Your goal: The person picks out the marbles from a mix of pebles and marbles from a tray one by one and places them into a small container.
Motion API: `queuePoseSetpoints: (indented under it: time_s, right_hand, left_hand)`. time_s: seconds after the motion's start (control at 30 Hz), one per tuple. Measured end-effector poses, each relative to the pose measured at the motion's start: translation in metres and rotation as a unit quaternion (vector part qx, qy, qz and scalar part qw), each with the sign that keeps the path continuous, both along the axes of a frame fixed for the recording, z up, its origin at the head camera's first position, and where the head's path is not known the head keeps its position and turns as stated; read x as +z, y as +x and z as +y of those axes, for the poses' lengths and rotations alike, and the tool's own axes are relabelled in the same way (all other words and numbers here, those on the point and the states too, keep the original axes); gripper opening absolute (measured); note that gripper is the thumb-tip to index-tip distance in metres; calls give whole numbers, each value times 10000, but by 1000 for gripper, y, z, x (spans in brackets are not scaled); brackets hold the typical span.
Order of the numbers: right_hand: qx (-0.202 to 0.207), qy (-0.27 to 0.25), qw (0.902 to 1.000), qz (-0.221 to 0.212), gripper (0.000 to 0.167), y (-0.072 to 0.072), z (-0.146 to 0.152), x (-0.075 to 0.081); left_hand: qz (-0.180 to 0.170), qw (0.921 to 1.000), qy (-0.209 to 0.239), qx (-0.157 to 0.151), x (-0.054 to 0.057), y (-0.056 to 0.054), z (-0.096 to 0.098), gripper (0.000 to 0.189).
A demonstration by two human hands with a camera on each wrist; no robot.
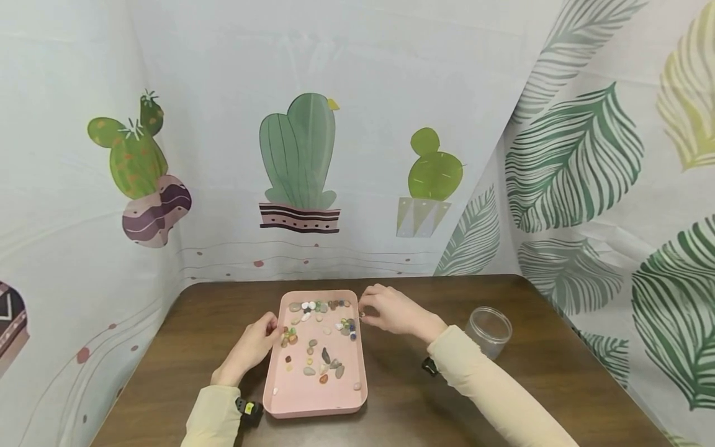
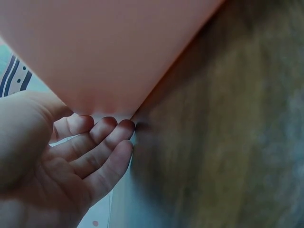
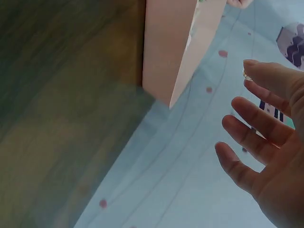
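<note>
A pink tray [image 1: 296,394] lies on the table with several small pebbles on it. Glossy dark and pale stones [image 1: 313,306] line its far end, while grey, brown and orange ones [image 1: 325,366] lie scattered nearer the middle. My left hand [image 1: 254,344] holds the tray's left rim, fingers against the outer wall and thumb behind the edge in the left wrist view. Just beyond the right rim, my right hand [image 1: 399,310] is raised. Between its thumb and index finger it pinches a small pale, shiny pebble [image 3: 246,75], mostly covered by the fingertips; the other fingers are spread.
A clear round jar [image 1: 489,332] stands on the brown wooden table [image 1: 413,391], right of the tray and beside the right forearm. Behind the table hangs a pale cloth [image 1: 380,155] printed with cacti and leaves.
</note>
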State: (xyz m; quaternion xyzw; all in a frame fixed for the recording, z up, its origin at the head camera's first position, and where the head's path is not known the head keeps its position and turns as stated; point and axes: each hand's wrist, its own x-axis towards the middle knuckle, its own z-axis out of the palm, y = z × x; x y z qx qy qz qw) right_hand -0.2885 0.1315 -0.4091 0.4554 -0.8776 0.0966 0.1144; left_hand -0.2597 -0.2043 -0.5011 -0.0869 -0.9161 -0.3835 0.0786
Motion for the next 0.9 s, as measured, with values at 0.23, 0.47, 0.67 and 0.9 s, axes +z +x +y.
queuePoseSetpoints:
  time_s: [0.23,0.47,0.67,0.9]
  right_hand:
    - [-123,-349,9992,133,13,5,36,9]
    - [-494,-604,9968,193,11,8,71,16]
    - [-829,-935,9919,223,14,11,100,22]
    - [-1202,-1304,9832,434,15,10,140,23]
  left_hand:
    - [-35,10000,-15,-17,2,1,-1,18]
    - [-56,10000,-25,2,1,1,-1,18]
    - [-121,9999,21,36,-2,0,-1,17]
    - [-267,9996,88,48,-1,0,1,17]
